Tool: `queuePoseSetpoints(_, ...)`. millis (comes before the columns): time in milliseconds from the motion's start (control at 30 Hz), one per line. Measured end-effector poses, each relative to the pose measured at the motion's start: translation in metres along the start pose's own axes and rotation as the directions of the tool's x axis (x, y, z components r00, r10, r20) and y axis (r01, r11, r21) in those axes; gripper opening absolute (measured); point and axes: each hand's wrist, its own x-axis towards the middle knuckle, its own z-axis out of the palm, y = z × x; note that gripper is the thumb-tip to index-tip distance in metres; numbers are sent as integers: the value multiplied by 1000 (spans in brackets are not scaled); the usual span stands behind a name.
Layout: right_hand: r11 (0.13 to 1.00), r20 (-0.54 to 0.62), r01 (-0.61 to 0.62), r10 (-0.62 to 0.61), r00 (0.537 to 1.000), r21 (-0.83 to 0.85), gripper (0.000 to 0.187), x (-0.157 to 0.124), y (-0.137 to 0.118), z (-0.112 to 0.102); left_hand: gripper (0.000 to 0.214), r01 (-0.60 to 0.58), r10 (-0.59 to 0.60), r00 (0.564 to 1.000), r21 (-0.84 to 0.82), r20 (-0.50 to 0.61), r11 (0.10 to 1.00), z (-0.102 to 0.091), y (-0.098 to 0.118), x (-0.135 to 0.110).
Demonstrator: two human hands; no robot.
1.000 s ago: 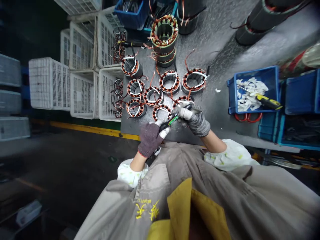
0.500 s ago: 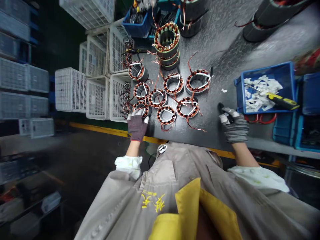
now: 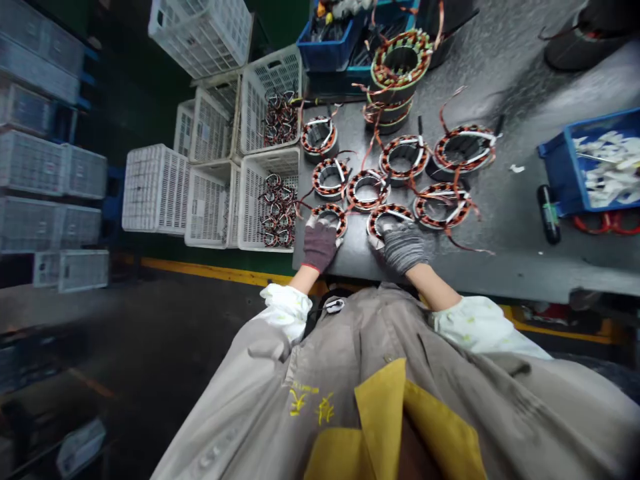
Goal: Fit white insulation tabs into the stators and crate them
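My left hand [image 3: 320,245], in a dark purple-grey fingertip-dipped glove, grips the near-left motor stator [image 3: 341,215], its fingers over the ring and its thumb at the right side. In a grey striped glove, my right hand [image 3: 404,247] holds another motor stator [image 3: 383,213] by its near rim, with the fingertips partly hidden in the ring. Both stators rest on the table. Around them stand several more stators [image 3: 367,190] with copper windings, white ties and loose leads. A black marker-like cylinder [image 3: 549,213] lies to the right.
White crates [image 3: 245,207] holding small wound parts adjoin the table's left side. Behind the rings rises a stack of larger stators [image 3: 400,80], near blue bins [image 3: 330,50]. At right, a blue tray [image 3: 575,167] contains white scraps, with red-handled scissors [image 3: 605,223] beside it.
My right hand has let go of the black cylinder and moved left onto a stator. My left hand has closed on the near-left stator. The view has shifted, moving the table rightward.
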Motion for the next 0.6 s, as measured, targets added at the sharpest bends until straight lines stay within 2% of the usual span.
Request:
queuePoseSetpoints(100, 981, 28, -115, 120, 992, -156, 60, 5, -13, 20, 38, -132, 133, 990, -24, 48, 991, 15, -24, -32)
queuePoseSetpoints(233, 948, -31, -252, 250, 968, -194, 59, -3, -31, 37, 39, -274, 281, 956, -85, 79, 958, 27, -58, -62)
queuePoseSetpoints(300, 942, -17, -282, 284, 959, -181, 60, -10, -47, 45, 38, -322, 341, 933, -158, 118, 934, 28, -72, -67)
queuePoseSetpoints(400, 947, 38, -289, 297, 954, -140, 60, -15, -70, 55, 29, -354, 400, 899, -242, 178, 903, 26, -86, -61)
queuePoseSetpoints(467, 952, 37, -296, 300, 953, -80, 58, -15, -77, 60, 21, -293, 365, 920, -369, 141, 882, 23, -93, -51)
queuePoseSetpoints(533, 949, -22, -314, 315, 949, 38, 56, -15, -75, 65, 23, -176, 261, 962, -541, 83, 822, 20, -101, -39)
queuePoseSetpoints(600, 901, -120, -351, 390, 913, 254, 55, -15, -67, 71, 30, 17, 76, 993, -764, 86, 645, 17, -113, -26)
